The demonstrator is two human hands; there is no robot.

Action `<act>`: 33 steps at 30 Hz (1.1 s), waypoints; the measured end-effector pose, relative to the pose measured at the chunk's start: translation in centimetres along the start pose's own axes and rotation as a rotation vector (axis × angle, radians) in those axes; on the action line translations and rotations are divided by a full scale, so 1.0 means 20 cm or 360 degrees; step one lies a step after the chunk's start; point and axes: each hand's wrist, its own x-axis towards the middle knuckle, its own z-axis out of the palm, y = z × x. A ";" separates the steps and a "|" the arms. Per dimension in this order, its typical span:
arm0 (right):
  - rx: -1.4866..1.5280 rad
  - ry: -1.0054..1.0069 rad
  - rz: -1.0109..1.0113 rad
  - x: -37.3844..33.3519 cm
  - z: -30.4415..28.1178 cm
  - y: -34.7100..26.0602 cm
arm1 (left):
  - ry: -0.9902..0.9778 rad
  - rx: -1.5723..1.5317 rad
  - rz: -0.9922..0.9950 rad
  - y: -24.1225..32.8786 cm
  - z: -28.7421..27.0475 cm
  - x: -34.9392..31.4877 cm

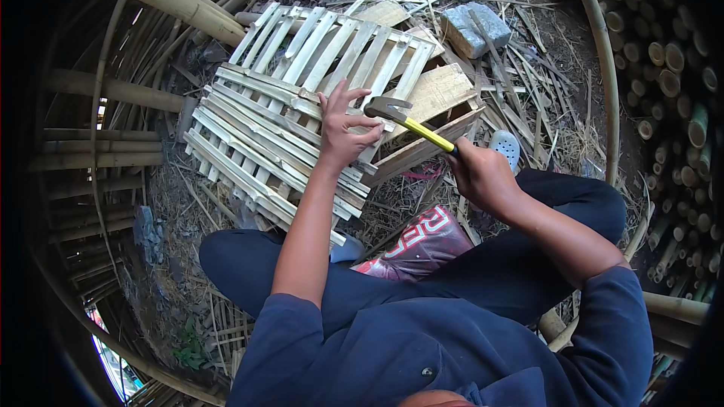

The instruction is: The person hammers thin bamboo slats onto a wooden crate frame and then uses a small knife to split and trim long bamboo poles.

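My right hand point(484, 181) grips the lower end of a claw hammer point(427, 131) with a yellow and black handle. The hammer's metal head hovers just beside the fingertips of my left hand point(347, 130). Thumb and forefinger of that hand are pinched together, while its other fingers stretch out; whatever sits in the pinch is too small to make out. Under both hands lies a lattice panel point(317, 53) of pale split-bamboo slats. Several long slats point(264, 132) cross over the others on its near side. A wooden board box point(441, 94) props up the panel's right side.
A grey stone block point(475, 30) stands beyond the box. Between my bent legs lies a dark red printed bag point(418, 245). Bamboo poles point(170, 0) form a rack on the left, and stacked bamboo point(667, 68) fills the right. Slat scraps point(532, 98) litter the ground.
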 end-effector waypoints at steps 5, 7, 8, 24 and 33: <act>-0.0004 0.0024 -0.0015 -0.08 -0.10 0.05 | 0.0057 -0.0163 -0.0042 0.07 0.18 -0.04; -0.0017 0.0068 -0.0047 -0.02 -0.08 0.08 | 0.0103 -0.0105 -0.0003 0.05 0.13 0.04; -0.0045 0.0055 -0.0044 0.03 -0.07 0.09 | 0.0106 -0.0072 0.0012 0.03 0.09 0.08; 0.0114 0.0150 -0.0159 -0.04 0.06 0.02 | 0.0014 -0.0049 -0.0037 0.02 -0.01 -0.02; 0.0047 -0.0058 0.0066 -0.01 0.06 -0.01 | 0.0030 -0.0045 -0.0036 0.01 -0.02 0.01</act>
